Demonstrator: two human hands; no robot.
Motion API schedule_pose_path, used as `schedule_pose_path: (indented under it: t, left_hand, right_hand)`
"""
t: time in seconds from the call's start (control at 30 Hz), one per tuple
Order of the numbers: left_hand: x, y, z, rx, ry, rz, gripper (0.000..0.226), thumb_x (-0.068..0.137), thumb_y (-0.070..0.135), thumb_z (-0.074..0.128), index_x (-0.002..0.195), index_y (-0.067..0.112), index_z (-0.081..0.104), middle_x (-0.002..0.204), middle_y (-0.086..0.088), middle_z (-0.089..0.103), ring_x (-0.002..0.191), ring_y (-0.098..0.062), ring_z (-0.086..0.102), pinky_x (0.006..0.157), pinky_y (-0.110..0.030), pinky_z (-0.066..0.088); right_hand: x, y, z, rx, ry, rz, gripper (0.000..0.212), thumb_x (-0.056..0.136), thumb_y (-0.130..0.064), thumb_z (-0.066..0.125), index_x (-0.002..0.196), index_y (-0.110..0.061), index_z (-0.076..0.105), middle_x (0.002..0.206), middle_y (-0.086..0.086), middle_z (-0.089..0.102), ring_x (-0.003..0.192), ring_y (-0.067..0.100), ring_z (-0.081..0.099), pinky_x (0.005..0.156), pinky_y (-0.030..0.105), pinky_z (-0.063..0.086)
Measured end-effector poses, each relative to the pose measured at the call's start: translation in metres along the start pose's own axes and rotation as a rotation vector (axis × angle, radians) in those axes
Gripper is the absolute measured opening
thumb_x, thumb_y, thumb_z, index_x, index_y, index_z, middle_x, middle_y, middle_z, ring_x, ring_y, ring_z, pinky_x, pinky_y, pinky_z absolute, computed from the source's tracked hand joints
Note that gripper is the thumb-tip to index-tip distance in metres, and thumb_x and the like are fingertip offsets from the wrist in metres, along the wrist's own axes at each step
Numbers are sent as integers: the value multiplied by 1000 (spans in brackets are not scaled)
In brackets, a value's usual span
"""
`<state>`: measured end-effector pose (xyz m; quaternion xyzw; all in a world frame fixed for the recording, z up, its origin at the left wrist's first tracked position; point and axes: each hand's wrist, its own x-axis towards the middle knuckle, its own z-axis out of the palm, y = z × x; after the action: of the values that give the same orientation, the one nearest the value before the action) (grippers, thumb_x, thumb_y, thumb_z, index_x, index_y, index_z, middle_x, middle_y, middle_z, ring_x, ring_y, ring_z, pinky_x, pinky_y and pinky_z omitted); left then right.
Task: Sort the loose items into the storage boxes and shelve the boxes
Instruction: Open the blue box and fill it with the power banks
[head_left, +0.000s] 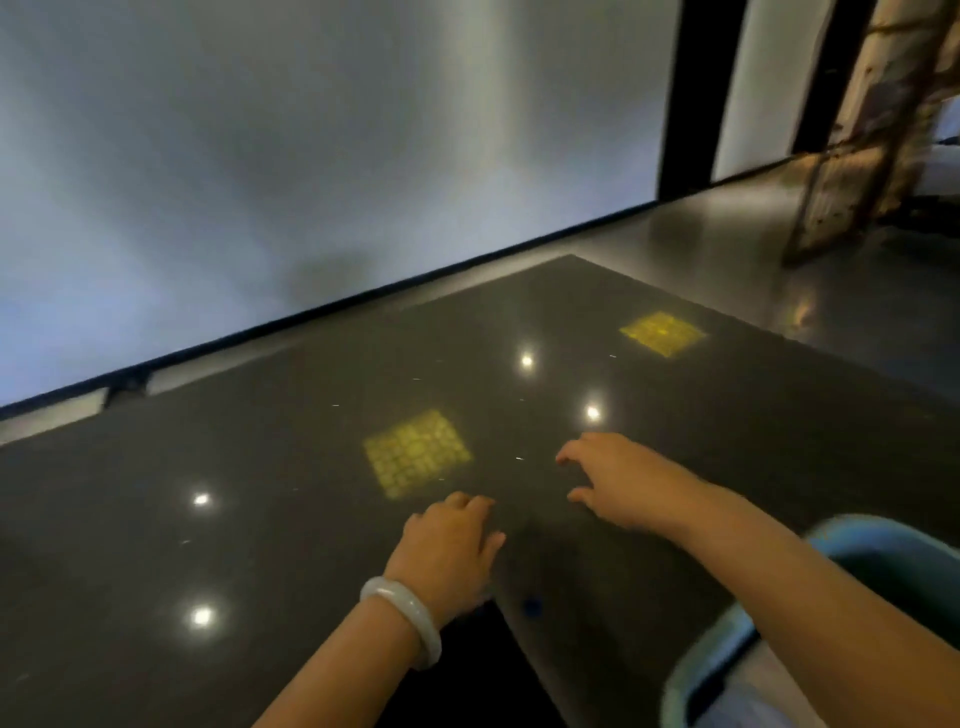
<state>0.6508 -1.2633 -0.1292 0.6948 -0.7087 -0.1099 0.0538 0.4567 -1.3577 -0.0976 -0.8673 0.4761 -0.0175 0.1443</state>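
Observation:
A light blue storage box (698, 662) stands at the lower right, partly hidden by my right forearm, and its contents do not show. My left hand (452, 545), with a pale bangle on the wrist, hovers over the dark glossy surface (260, 519) with loosely curled fingers and nothing visible in them. My right hand (613, 478) reaches further forward, fingers spread and slightly bent, also holding nothing. A small blue object (532, 605) lies on the surface just below my left hand. The picture is blurred.
Two yellow grid-patterned patches (415, 452) (662, 332) and several bright light spots show on the dark surface. A white wall (311, 156) runs along its far edge. A black post (691, 93) and a worn wooden frame (857, 130) stand at the upper right.

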Motion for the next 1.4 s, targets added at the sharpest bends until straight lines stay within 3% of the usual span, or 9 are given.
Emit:
schedule_pose_path:
  t: [0.17,0.33,0.7,0.93,1.07,1.4]
  left_hand:
    - [-47,-92,-22,189,55,-224,47,98,44,41,140,24,40,138,0,45,125,-22,45,106,-39,35]
    - [-106,-188,-40,272,95,-426,43,97,42,44,135,22,41,138,-4,44,127,-26,43,110,-45,28]
    - [-252,-353,-59,164,146,-938,42,94,29,52,133,19,43,135,-6,43,127,-30,39,111,-50,25]
    - [-294,-390,-45,52,182,-1156,42,95,29,52,136,25,43,141,-2,42,130,-25,39,110,-42,31]
    - [-304,-396,-33,-15,192,-1317,40,97,28,49,136,24,43,141,-2,42,127,-24,40,107,-38,34]
    - [-312,-456,-23,-186,347,-1461,57,93,50,49,142,24,36,144,0,38,131,-18,37,108,-33,33]
  right_hand:
    - [59,-103,25,-55,-133,-187,47,87,-30,64,131,-23,50,132,5,50,121,28,51,98,41,44]
    - [106,-219,47,-147,-213,-351,41,89,-23,60,129,-18,52,133,8,51,120,25,52,97,34,45]
    - [174,-458,133,-223,-336,-714,51,87,-30,63,134,-27,46,136,0,49,123,18,49,98,30,42]
    - [196,-537,169,-180,-474,-882,53,85,-38,66,134,-25,48,133,0,52,106,14,57,86,24,47]
    - [204,-571,185,-149,-550,-961,56,87,-42,65,136,-23,47,135,2,53,119,15,53,97,25,44]
    - [220,-616,230,-23,-579,-954,55,89,-46,60,136,-19,46,137,3,50,124,17,49,100,27,40]
